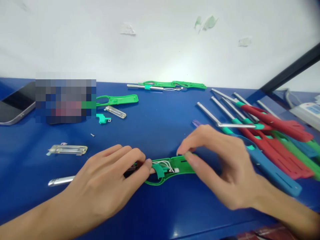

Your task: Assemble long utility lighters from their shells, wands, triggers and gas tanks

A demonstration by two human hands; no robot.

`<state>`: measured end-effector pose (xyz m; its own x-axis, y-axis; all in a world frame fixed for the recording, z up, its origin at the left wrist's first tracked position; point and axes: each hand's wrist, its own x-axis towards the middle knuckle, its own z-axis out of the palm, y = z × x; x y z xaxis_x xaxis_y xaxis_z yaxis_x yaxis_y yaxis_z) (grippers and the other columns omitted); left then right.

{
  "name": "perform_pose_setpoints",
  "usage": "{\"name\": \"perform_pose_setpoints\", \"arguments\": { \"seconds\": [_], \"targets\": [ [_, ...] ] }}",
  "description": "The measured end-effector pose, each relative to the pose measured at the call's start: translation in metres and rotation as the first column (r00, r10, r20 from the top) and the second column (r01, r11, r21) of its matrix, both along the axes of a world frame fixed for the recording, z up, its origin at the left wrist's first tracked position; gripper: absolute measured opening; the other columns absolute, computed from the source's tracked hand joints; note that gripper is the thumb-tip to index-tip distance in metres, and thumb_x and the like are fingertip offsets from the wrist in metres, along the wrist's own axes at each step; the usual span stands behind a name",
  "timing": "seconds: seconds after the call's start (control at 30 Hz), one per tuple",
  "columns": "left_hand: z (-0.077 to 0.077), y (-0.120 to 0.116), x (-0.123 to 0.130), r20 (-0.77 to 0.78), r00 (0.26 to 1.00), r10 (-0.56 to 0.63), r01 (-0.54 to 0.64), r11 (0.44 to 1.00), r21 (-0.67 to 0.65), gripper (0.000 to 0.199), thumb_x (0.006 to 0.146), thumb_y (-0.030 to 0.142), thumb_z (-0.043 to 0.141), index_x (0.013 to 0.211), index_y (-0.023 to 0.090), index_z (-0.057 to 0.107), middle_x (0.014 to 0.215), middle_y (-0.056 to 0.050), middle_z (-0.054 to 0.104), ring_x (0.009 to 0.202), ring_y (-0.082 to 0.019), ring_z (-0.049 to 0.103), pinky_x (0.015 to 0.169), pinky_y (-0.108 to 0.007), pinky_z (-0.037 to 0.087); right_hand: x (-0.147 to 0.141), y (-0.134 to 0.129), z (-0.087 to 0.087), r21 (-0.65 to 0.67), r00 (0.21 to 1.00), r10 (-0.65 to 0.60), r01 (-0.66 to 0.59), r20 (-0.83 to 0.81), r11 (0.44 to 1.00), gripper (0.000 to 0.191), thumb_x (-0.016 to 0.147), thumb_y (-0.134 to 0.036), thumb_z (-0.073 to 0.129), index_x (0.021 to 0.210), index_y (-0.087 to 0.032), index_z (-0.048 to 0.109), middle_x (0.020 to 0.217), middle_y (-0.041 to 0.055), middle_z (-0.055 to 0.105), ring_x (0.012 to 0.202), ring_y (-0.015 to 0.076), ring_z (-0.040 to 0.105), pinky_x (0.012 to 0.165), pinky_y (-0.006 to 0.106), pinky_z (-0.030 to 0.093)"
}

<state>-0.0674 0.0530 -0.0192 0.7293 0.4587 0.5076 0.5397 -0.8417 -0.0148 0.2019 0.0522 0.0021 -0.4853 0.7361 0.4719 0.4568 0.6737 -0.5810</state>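
A green lighter casing half (pixel 188 166) lies open on the blue table, with a teal trigger (pixel 159 170) and white wires (pixel 166 164) inside. My left hand (pixel 112 183) is closed on this long-nosed lighter at its tube end. Past the hand, the metal tube (pixel 61 181) sticks out to the left. Over the casing's right part, my right hand (pixel 220 163) pinches thumb and index finger on a tiny metal piece (pixel 178 154), too small to name. Left of my hands lies a transparent fuel tank (pixel 71 149).
Several finished-looking lighters (pixel 270 143) in red, blue and green lie piled at right. Behind are another opened green lighter (pixel 172 84), a green casing half (pixel 122 99), a second tank (pixel 116 112), a teal trigger piece (pixel 103 119) and a screw (pixel 92 135). A phone (pixel 18 103) lies far left.
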Motion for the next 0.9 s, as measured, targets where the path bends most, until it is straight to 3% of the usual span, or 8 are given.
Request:
{"name": "perform_pose_setpoints", "arguments": {
  "seconds": [0.1, 0.23, 0.33, 0.53, 0.9],
  "targets": [
    [0.002, 0.0, 0.001, 0.005, 1.0, 0.014, -0.014, 1.0, -0.017, 0.042, 0.111, 0.009, 0.04, 0.091, 0.02, 0.075, 0.081, -0.002, 0.068, 0.062, -0.017, 0.055, 0.059, -0.032, 0.041, 0.013, 0.002, 0.004, 0.048, 0.989, 0.063, -0.07, 0.13, 0.996, 0.011, 0.099, -0.014, 0.063, 0.103, -0.02, 0.071, 0.091, -0.002, 0.077, 0.077, 0.0116, 0.067, 0.082, 0.034, 0.048],
    [0.007, -0.002, 0.003, 0.01, 1.0, 0.006, -0.006, 0.999, -0.052, 0.045, 0.109, 0.009, 0.038, 0.084, 0.02, 0.073, 0.077, -0.002, 0.068, 0.058, -0.016, 0.054, 0.055, -0.031, 0.041, 0.015, 0.004, -0.004, 0.031, 0.967, 0.151, -0.161, 0.207, 0.986, 0.006, 0.098, -0.022, 0.075, 0.104, -0.022, 0.076, 0.096, -0.0025, 0.078, 0.084, 0.0129, 0.07, 0.087, 0.033, 0.049],
    [0.01, -0.003, 0.003, -0.007, 1.0, 0.0, -0.001, 0.999, -0.037, 0.043, 0.106, 0.007, 0.038, 0.083, 0.019, 0.072, 0.074, -0.002, 0.066, 0.056, -0.017, 0.052, 0.053, -0.032, 0.04, 0.011, 0.004, -0.012, 0.036, 0.958, 0.158, -0.171, 0.238, 0.985, 0.009, 0.104, -0.024, 0.068, 0.1, -0.022, 0.075, 0.092, -0.0026, 0.078, 0.081, 0.0133, 0.069, 0.086, 0.033, 0.048],
    [0.011, -0.005, 0.005, -0.051, 0.997, -0.051, 0.052, 0.999, 0.007, 0.037, 0.098, 0.005, 0.043, 0.082, 0.019, 0.074, 0.077, -0.003, 0.071, 0.058, -0.02, 0.059, 0.048, -0.036, 0.034, 0.011, 0.004, -0.015, 0.044, 0.946, 0.243, -0.258, 0.213, 0.965, 0.022, 0.11, -0.023, 0.056, 0.1, -0.019, 0.076, 0.09, 0.0007, 0.077, 0.078, 0.0141, 0.066, 0.08, 0.033, 0.048],
    [0.005, -0.007, 0.003, -0.051, 0.998, -0.047, 0.047, 0.999, 0.004, 0.027, 0.089, 0.004, 0.05, 0.079, 0.02, 0.069, 0.077, -0.004, 0.069, 0.055, -0.02, 0.057, 0.044, -0.035, 0.03, 0.01, 0.001, -0.021, 0.145, 0.962, 0.222, -0.245, 0.157, 0.959, 0.011, 0.107, -0.016, 0.063, 0.106, -0.019, 0.073, 0.094, 0.0021, 0.081, 0.076, 0.013, 0.066, 0.069, 0.034, 0.047]
  ]
}}
